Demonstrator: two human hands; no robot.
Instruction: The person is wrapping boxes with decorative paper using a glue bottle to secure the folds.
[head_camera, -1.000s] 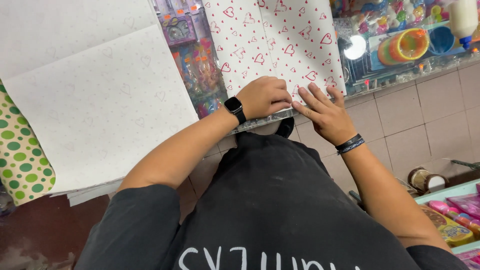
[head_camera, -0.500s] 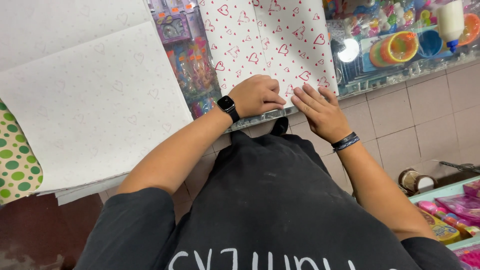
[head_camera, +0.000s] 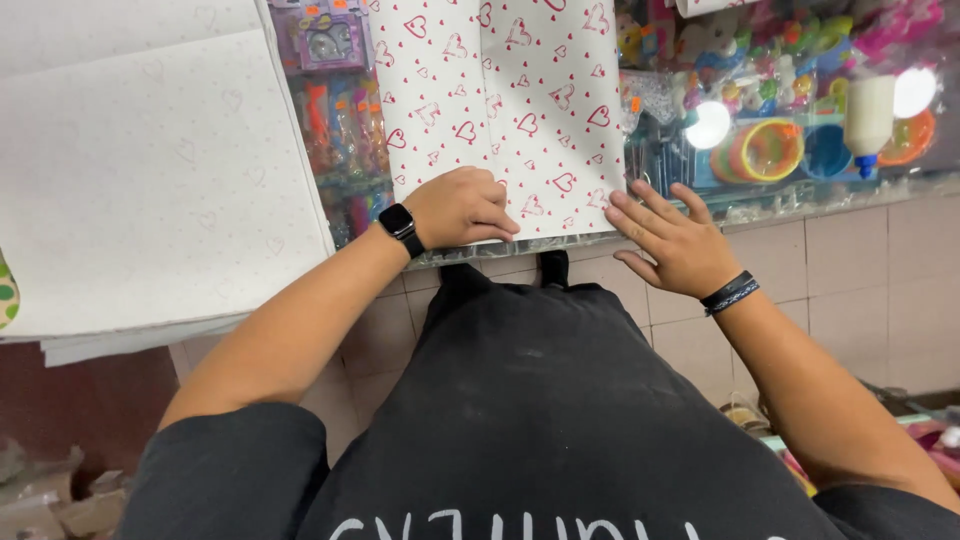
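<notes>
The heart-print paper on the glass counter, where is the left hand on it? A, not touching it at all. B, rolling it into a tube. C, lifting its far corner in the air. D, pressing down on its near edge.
D: the left hand lies knuckles-up on the near edge of the heart-print paper, which lies flat on the glass counter.

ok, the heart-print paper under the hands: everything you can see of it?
The heart-print paper is a white sheet with red outlined hearts of mixed sizes, thin and matte. It lies flat on the glass counter, with a vertical crease or overlapping edge near its middle. Its near edge runs along the counter's front rim; the top runs out of view. The left hand presses on its lower edge, fingers curled; the right hand rests spread at its lower right corner.
</notes>
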